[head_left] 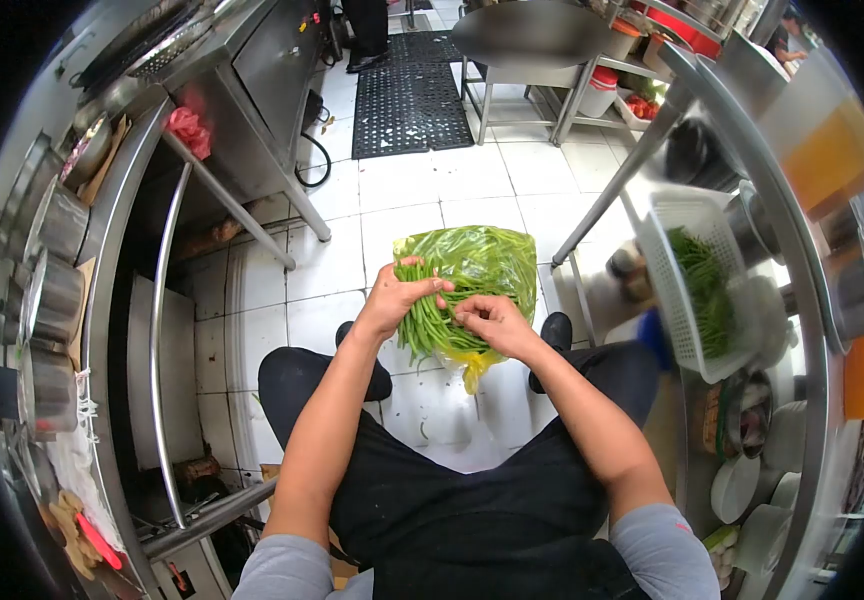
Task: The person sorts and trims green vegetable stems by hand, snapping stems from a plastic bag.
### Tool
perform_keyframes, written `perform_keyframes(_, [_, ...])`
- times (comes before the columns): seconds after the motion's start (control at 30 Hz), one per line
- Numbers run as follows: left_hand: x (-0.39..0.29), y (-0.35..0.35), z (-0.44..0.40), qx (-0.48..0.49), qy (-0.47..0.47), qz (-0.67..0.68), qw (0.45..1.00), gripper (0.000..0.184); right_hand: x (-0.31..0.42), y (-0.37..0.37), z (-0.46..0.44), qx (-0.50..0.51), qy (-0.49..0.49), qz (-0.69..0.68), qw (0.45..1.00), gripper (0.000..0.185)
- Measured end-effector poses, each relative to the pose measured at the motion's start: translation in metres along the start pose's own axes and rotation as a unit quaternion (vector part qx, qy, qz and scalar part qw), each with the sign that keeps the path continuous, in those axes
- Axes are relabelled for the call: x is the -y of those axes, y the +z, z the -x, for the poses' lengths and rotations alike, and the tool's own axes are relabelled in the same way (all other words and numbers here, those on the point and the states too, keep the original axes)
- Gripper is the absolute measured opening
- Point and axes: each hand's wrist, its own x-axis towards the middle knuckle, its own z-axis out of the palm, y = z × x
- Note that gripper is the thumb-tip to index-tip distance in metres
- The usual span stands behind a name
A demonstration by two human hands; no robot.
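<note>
A clear plastic bag (pixel 487 250) full of green beans is in front of me, between my knees, with a yellow twisted end (pixel 474 372) toward me. My left hand (pixel 399 298) is closed around a bunch of green beans (pixel 422 325) at the bag's left side, thumb across the top. On the right, my right hand (pixel 497 325) rests over the beans with its fingertips pinched together. What lies between those fingertips is too small to make out.
On the right lower shelf stands a white perforated basket (pixel 660 270) with green beans in it. A steel counter (pixel 117 215) with pots runs along the left. Ahead, a black rubber mat (pixel 407 100) lies on the white tiles, near a steel table (pixel 527 40).
</note>
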Motion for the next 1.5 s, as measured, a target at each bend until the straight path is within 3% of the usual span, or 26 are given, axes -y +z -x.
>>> perform_keyframes(0.1, [0.002,0.002,-0.001,-0.002,0.004,0.002,1.000,0.015,-0.002,0.006,0.001,-0.014,-0.008,-0.035,0.999,0.017])
perform_keyframes(0.17, [0.000,0.003,0.000,-0.005,0.006,-0.001,1.000,0.015,0.000,0.008,0.002,0.005,0.010,-0.132,0.991,0.015])
perform_keyframes(0.3, [0.001,0.001,-0.002,-0.008,0.012,-0.009,1.000,0.016,0.002,0.010,0.002,-0.028,0.011,-0.158,0.987,0.017])
perform_keyframes(0.37, [0.004,0.000,-0.003,-0.003,0.013,-0.006,1.000,0.016,-0.012,0.006,-0.005,-0.130,0.000,-0.019,0.991,0.017])
perform_keyframes(0.4, [0.004,0.000,-0.003,-0.023,0.026,-0.009,0.999,0.016,-0.010,0.004,-0.005,-0.130,0.000,-0.019,0.991,0.017])
perform_keyframes(0.47, [0.003,-0.003,-0.004,-0.041,0.038,-0.014,0.998,0.017,-0.007,0.002,-0.004,-0.202,-0.087,0.199,0.955,0.018])
perform_keyframes(0.5, [-0.004,-0.005,-0.002,-0.058,0.045,0.004,0.997,0.017,-0.008,0.004,-0.002,-0.205,-0.086,0.199,0.955,0.018])
perform_keyframes(0.57, [-0.010,-0.014,-0.004,-0.087,0.036,0.019,0.995,0.014,-0.012,0.012,0.004,-0.090,-0.068,0.422,0.900,0.014])
perform_keyframes(0.6, [-0.010,-0.017,-0.005,-0.084,0.036,0.018,0.996,0.014,-0.018,0.019,0.004,-0.093,-0.067,0.422,0.899,0.014])
perform_keyframes(0.67, [-0.010,-0.019,-0.004,-0.071,0.017,0.003,0.997,0.012,-0.037,0.035,0.002,-0.075,-0.169,0.447,0.875,0.012])
perform_keyframes(0.73, [-0.010,-0.016,-0.002,-0.055,0.014,-0.039,0.998,0.012,-0.048,0.043,0.000,-0.051,-0.166,0.446,0.878,0.009])
perform_keyframes(0.8, [-0.011,-0.011,0.001,0.003,-0.051,-0.094,0.994,0.015,-0.056,0.047,0.000,-0.048,-0.194,0.447,0.872,0.009])
perform_keyframes(0.87, [0.000,-0.011,0.001,0.045,-0.020,-0.148,0.988,0.023,-0.062,0.044,0.000,-0.036,-0.186,0.457,0.869,0.011])
perform_keyframes(0.93, [0.002,-0.008,0.005,0.157,-0.087,-0.282,0.943,0.039,-0.056,0.044,-0.001,-0.053,-0.148,0.430,0.889,0.013])
perform_keyframes(0.97, [0.004,-0.007,0.007,0.190,-0.075,-0.398,0.895,0.053,-0.052,0.043,-0.002,-0.052,-0.152,0.430,0.888,0.013])
perform_keyframes(1.0, [0.006,-0.004,0.008,0.219,-0.109,-0.455,0.856,0.056,-0.043,0.039,0.001,-0.075,-0.114,0.419,0.898,0.014])
perform_keyframes(1.07, [0.018,-0.003,0.014,0.214,-0.074,-0.568,0.791,0.056,-0.039,0.031,0.002,-0.090,-0.079,0.408,0.905,0.016])
perform_keyframes(1.2, [0.016,-0.009,0.007,0.242,-0.183,-0.491,0.817,0.044,-0.019,0.009,0.002,-0.084,-0.046,0.340,0.935,0.017])
perform_keyframes(1.27, [0.003,-0.007,0.009,0.168,-0.095,-0.483,0.854,0.050,-0.008,0.002,0.002,-0.114,-0.068,0.298,0.945,0.016])
perform_keyframes(1.33, [-0.005,-0.002,0.006,0.122,-0.110,-0.446,0.880,0.039,0.004,0.001,0.001,-0.128,-0.084,0.226,0.962,0.017])
perform_keyframes(1.4, [0.012,-0.006,-0.003,-0.047,-0.038,-0.249,0.967,0.025,0.008,0.000,0.001,-0.119,-0.085,0.164,0.975,0.016])
perform_keyframes(1.43, [0.012,-0.006,-0.006,-0.014,-0.020,-0.215,0.976,0.020,0.005,0.003,-0.001,-0.120,-0.083,0.163,0.976,0.016])
perform_keyframes(1.5, [0.015,0.004,-0.007,-0.007,-0.014,-0.161,0.987,0.019,0.000,0.012,-0.003,-0.053,-0.059,-0.080,0.994,0.015])
